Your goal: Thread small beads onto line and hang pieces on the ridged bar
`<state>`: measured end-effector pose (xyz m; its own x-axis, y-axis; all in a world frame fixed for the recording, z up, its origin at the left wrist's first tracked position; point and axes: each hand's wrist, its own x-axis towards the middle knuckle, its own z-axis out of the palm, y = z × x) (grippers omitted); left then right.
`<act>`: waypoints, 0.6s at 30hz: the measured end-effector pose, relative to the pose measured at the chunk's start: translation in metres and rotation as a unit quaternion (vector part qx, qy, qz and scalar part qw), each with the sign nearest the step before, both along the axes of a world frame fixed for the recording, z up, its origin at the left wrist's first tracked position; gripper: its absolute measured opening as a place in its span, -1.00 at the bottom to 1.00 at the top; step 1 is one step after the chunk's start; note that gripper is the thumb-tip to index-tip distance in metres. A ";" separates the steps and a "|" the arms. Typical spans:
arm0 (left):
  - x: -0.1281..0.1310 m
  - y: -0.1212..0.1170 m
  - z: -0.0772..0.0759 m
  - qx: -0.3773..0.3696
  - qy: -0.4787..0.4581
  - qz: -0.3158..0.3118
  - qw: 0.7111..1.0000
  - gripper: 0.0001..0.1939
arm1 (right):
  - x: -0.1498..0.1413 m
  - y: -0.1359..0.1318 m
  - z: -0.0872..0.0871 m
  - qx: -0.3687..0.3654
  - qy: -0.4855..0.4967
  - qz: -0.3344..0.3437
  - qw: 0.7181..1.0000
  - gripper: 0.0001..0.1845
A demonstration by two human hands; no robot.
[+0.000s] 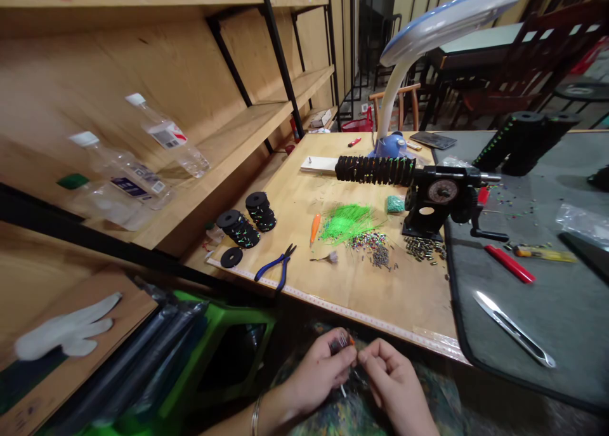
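My left hand point(320, 371) is closed around a small dark object with an orange end point(341, 342), held over my lap below the table's front edge. A short white stick pokes out under its fingers. Close beside it, my right hand point(396, 380) has thumb and forefinger pinched at the object's orange end; what lies in that pinch is too small to make out. On the table beyond are blue-handled pliers point(278, 268), a pile of bright green strands point(349, 223), an orange tapered piece point(314, 228), a small brush-like tuft point(329, 257) and heaps of tiny beads point(380, 256).
A black hand-cranked winder point(440, 198) holds a wrapped black roll point(375, 169) behind the beads. Black foam spools point(233, 228) stand at left. A lamp point(390, 145) rises at the back. The grey mat point(504, 322) carries silver tweezers point(516, 331) and a red tube point(510, 263).
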<state>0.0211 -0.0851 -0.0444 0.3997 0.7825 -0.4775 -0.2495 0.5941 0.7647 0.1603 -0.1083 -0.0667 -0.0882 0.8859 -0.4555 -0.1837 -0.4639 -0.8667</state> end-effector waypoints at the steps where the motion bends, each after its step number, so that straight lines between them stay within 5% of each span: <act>1: 0.000 0.000 0.000 0.000 0.002 -0.001 1.000 -0.50 | 0.000 0.000 -0.001 0.000 0.002 0.000 1.000 -0.44; 18: 0.001 0.003 0.005 0.003 0.017 -0.011 1.000 -0.47 | 0.000 0.004 0.007 -0.009 -0.003 0.005 1.000 -0.46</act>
<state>0.0218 -0.0819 -0.0398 0.4007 0.7762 -0.4868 -0.2098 0.5949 0.7759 0.1606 -0.1044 -0.0598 -0.0934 0.8764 -0.4725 -0.1736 -0.4817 -0.8590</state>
